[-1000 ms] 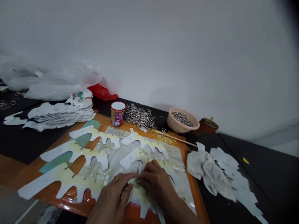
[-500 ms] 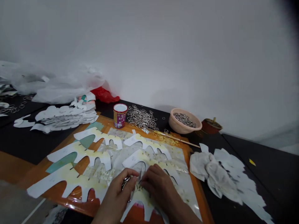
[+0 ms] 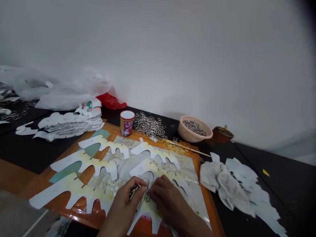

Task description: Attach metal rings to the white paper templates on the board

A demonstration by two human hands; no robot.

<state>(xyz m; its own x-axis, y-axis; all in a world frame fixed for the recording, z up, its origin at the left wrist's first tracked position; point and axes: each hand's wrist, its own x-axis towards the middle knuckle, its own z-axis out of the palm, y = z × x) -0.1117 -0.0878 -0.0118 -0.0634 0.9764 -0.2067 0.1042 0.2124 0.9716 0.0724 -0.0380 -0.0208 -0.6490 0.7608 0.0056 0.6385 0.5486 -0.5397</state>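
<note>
My left hand (image 3: 125,204) is closed around several shiny metal rings (image 3: 134,191), which show between its thumb and forefinger. Close beside it, my right hand (image 3: 169,199) has its fingers pinched together at a small metal ring (image 3: 147,197). Both hands are over a white scalloped cut-out piece (image 3: 155,220) with a yellowish coating, and they hide much of it. Just beyond lies another white cut-out piece (image 3: 143,167), notched along its edge. More coated pieces, such as the white piece (image 3: 70,191) at left, lie spread on the orange-taped board (image 3: 214,210).
A purple cup (image 3: 126,124) stands behind the pieces, beside a heap of metal rings (image 3: 150,125). A pink bowl (image 3: 195,130) holds more. A thin brush (image 3: 187,148) lies before it. Stacked white pieces (image 3: 70,125) are at left; a crumpled cloth (image 3: 225,181) is at right.
My hands stay almost in place over the same piece. The right fingers have shifted very slightly at the small ring; the rest differs only by a slight camera movement.
</note>
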